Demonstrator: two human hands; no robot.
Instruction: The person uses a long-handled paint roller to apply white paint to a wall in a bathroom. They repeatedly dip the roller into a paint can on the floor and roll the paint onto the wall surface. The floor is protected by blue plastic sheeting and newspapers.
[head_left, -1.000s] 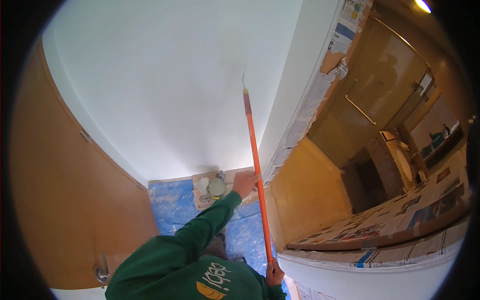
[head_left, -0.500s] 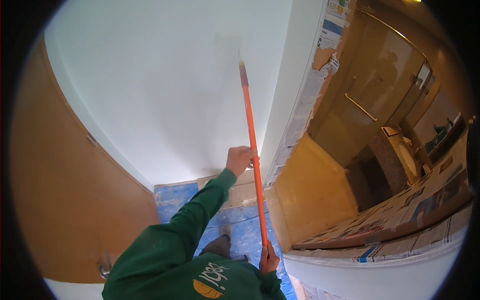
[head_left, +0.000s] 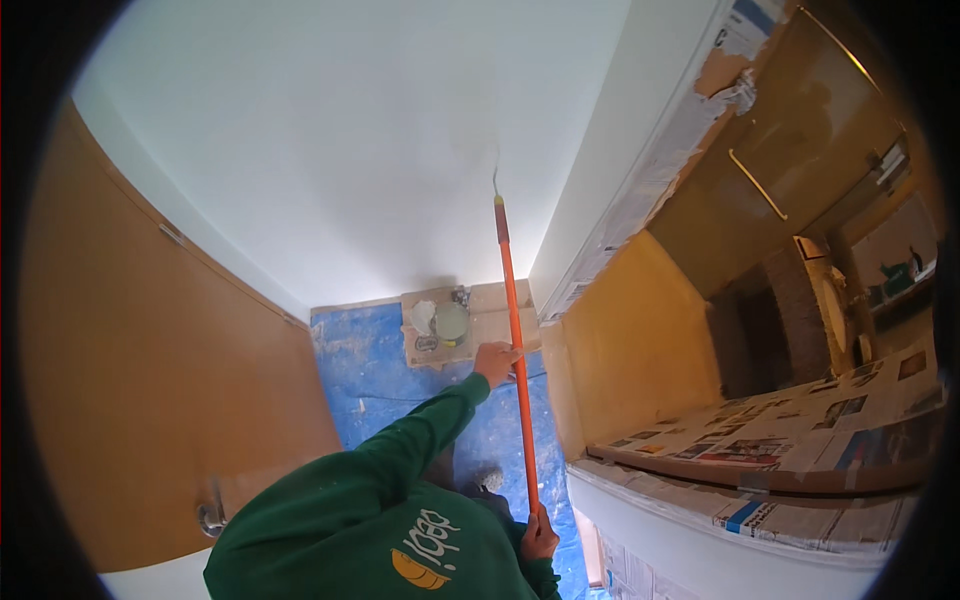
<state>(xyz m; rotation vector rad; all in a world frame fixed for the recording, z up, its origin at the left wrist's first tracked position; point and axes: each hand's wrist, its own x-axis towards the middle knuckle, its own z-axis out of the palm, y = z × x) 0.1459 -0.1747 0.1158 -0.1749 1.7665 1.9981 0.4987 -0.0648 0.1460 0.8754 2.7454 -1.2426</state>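
Both my hands are closed around a long orange extension pole (head_left: pixel 513 290). My left hand (head_left: pixel 495 362) grips it about halfway along, and my right hand (head_left: pixel 540 537) holds its lower end near my body. At the pole's top end is a dark grip with a yellow tip, from which a thin bent metal rod (head_left: pixel 495 181) rises toward the white wall (head_left: pixel 350 170). Whatever the rod carries cannot be made out against the wall. Beyond my left hand, a round paint container (head_left: pixel 452 322) stands on a flat piece of cardboard (head_left: pixel 488 322) at the wall's foot.
Blue plastic sheeting (head_left: pixel 360 350) covers the floor. To my left is a brown wooden door (head_left: pixel 180 370) with a metal handle (head_left: pixel 210 517). At right, a doorway edged with taped newspaper (head_left: pixel 640 190) opens on a bathroom; a newspaper-covered ledge (head_left: pixel 770 440) runs below it.
The pole and its tip have come lower in view, and my left hand with them. The container on the cardboard, hidden before, now shows. The whole view has shifted.
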